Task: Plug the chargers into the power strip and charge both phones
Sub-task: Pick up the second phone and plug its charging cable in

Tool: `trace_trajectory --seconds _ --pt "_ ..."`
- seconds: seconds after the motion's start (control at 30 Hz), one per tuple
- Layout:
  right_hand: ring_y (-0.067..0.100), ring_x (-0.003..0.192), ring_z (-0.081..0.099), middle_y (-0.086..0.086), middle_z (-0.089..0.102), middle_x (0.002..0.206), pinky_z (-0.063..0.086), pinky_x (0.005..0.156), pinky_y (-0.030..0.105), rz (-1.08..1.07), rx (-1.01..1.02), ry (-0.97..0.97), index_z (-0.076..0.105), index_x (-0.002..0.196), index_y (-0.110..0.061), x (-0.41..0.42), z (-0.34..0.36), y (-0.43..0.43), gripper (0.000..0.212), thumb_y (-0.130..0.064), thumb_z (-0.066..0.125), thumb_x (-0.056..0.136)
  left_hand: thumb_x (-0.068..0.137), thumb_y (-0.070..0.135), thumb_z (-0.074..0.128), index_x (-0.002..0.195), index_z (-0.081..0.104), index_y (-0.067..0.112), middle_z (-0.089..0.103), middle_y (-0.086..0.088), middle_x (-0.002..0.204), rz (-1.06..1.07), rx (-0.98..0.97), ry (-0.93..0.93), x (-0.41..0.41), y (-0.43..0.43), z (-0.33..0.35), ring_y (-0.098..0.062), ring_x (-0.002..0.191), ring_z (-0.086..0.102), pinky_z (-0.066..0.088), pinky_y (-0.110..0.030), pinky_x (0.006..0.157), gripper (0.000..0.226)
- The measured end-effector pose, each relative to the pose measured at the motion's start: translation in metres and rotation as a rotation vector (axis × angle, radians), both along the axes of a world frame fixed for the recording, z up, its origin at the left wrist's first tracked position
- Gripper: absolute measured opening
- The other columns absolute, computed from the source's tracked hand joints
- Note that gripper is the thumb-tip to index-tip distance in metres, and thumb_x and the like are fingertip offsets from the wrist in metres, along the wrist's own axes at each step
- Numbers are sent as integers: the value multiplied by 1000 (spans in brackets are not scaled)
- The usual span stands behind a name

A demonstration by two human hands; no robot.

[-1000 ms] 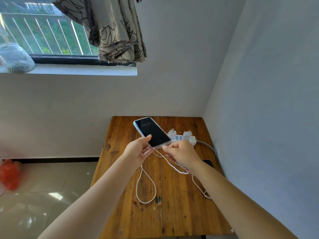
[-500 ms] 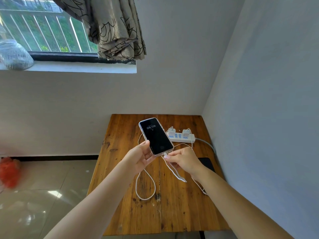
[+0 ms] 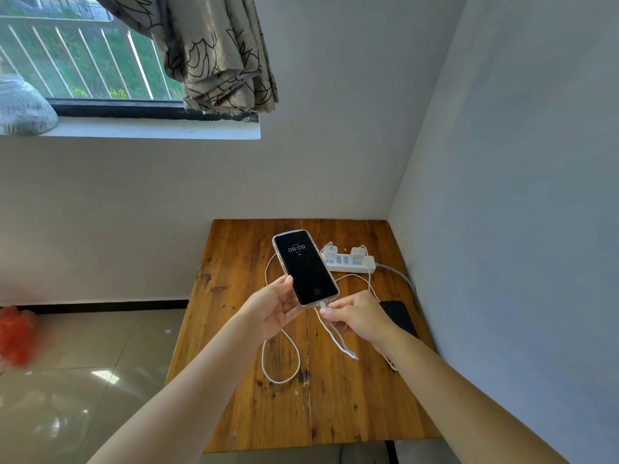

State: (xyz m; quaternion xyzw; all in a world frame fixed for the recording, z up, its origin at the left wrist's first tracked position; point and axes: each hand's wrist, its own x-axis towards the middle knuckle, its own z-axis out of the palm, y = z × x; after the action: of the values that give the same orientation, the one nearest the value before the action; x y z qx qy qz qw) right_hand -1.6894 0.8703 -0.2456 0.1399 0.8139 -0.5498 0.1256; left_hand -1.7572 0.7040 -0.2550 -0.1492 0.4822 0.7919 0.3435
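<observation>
My left hand [image 3: 272, 309] holds a phone [image 3: 305, 267] in a clear case above the wooden table [image 3: 234, 283], its lit screen showing a clock. My right hand [image 3: 355, 315] pinches the white cable plug [image 3: 322, 305] at the phone's bottom port. A white power strip [image 3: 350, 263] lies at the back of the table with two white chargers [image 3: 357, 253] plugged in. White cables [image 3: 279, 363] loop over the tabletop. A second, dark phone [image 3: 398, 317] lies flat near the right wall, partly hidden by my right wrist.
The table stands in a corner, walls behind and on the right. The strip's grey cord [image 3: 398, 276] runs off toward the right wall. Tiled floor [image 3: 83, 363] and something orange [image 3: 15, 333] lie left. A curtain [image 3: 217, 55] hangs by the window above.
The phone has turned more upright and come nearer to me; its screen has lit with a clock. My right hand has brought the plug up against the phone's bottom end.
</observation>
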Motion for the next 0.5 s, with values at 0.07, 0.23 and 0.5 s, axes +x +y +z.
trace_trajectory --seconds 0.07,0.23,0.5 --pt "9 72 62 -4 68 72 42 63 18 1 5 0 76 86 -8 1 0 0 19 -23 65 88 99 18 46 127 56 15 69 -15 117 -4 -4 0 1 0 0 -26 100 70 59 -26 63 29" --pt "9 72 63 -3 69 74 43 63 18 6 4 4 76 90 -7 1 -1 0 20 -23 65 89 99 17 46 125 57 17 70 -14 113 1 2 2 0 0 1 -26 95 71 58 -26 58 27" --pt "10 73 63 -2 70 77 43 61 17 17 14 -6 76 89 -8 -1 1 2 19 -23 64 89 100 17 46 121 58 19 72 -13 112 -1 13 5 0 -1 0 -24 92 72 58 -27 59 24"
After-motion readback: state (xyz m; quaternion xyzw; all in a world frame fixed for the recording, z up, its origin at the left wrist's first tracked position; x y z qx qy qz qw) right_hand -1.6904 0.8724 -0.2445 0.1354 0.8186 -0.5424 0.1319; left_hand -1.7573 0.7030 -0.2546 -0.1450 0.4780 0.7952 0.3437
